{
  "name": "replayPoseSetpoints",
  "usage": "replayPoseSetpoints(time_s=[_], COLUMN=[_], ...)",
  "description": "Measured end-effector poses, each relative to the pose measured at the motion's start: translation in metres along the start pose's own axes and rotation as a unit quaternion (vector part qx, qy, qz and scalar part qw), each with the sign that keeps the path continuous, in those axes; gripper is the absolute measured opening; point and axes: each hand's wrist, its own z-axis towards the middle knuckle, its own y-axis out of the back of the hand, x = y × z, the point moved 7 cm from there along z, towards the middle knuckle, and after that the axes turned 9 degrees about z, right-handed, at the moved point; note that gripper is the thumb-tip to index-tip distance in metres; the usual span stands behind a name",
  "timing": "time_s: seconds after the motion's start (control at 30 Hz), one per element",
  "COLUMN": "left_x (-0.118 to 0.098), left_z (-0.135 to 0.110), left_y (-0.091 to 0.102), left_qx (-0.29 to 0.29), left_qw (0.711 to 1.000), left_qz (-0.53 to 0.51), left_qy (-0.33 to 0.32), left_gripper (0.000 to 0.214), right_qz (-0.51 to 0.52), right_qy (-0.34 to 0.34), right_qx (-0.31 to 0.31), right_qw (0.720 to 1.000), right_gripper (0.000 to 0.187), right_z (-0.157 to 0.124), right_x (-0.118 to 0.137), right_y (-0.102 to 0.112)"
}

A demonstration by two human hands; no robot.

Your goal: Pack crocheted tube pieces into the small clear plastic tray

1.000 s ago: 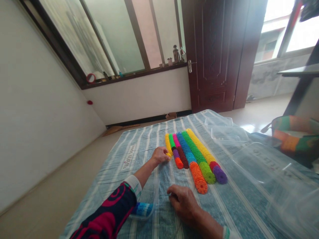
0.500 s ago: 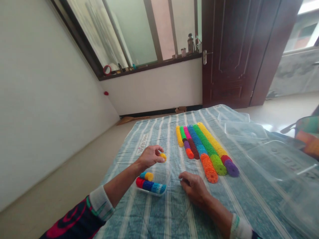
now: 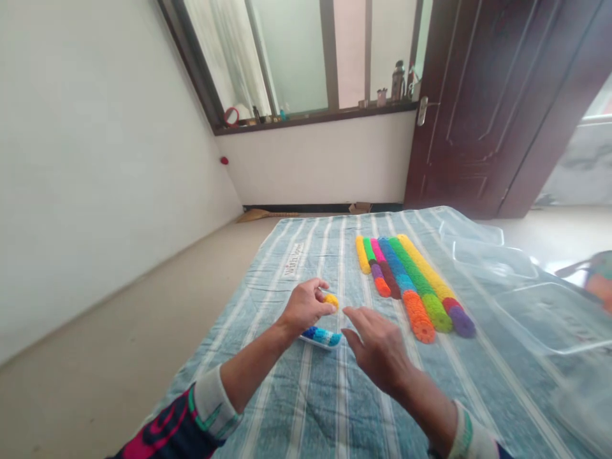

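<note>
Yellow disc piece (image 3: 330, 301): gripped at the fingertips of the left hand (image 3: 305, 307), mid-blanket.
Blue discs (image 3: 321, 336): lying in a clear plastic tray (image 3: 316, 343), just below the left hand.
Right hand (image 3: 378, 347): open, empty, fingers spread, just beside the tray.
Rainbow disc rows (image 3: 406, 287): side by side, toward the far edge of the striped blanket (image 3: 310, 408).

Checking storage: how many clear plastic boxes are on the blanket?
4: a small box holding blue discs; at the blanket's right, a far box, a middle box, a near box. More may be hidden.

Striped blanket (image 3: 306, 408) leaves a narrow gap between right hand (image 3: 377, 347) and disc rows (image 3: 394, 271).
</note>
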Motion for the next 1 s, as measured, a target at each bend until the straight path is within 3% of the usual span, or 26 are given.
replayPoseSetpoints(time_s=[0.17, 0.3, 0.47, 0.77, 1.0], left_x=[0.003, 0.008, 0.013, 0.017, 0.018], left_z=[-0.009, -0.012, -0.012, -0.012, -0.010], left_y=[-0.004, -0.002, 0.005, 0.010, 0.012], left_qx=[-0.017, -0.041, -0.077, -0.079, -0.047], left_qw=[0.999, 0.997, 0.995, 0.989, 0.993], left_qz=[-0.047, -0.068, -0.061, -0.124, -0.111], left_qy=[-0.007, 0.007, 0.005, 0.007, 0.003], left_gripper=[0.042, 0.037, 0.032, 0.032, 0.024], right_qz=[-0.089, -0.147, -0.161, -0.146, -0.050], right_qy=[-0.073, -0.111, -0.131, -0.157, -0.163], right_qx=[0.090, 0.152, 0.216, 0.247, 0.240], right_qw=[0.989, 0.971, 0.954, 0.945, 0.956], right_gripper=[0.019, 0.010, 0.022, 0.024, 0.020], right_z=[0.027, 0.041, 0.049, 0.061, 0.061], right_x=[0.014, 0.014, 0.014, 0.012, -0.006], right_y=[-0.028, -0.047, -0.060, -0.069, -0.073])
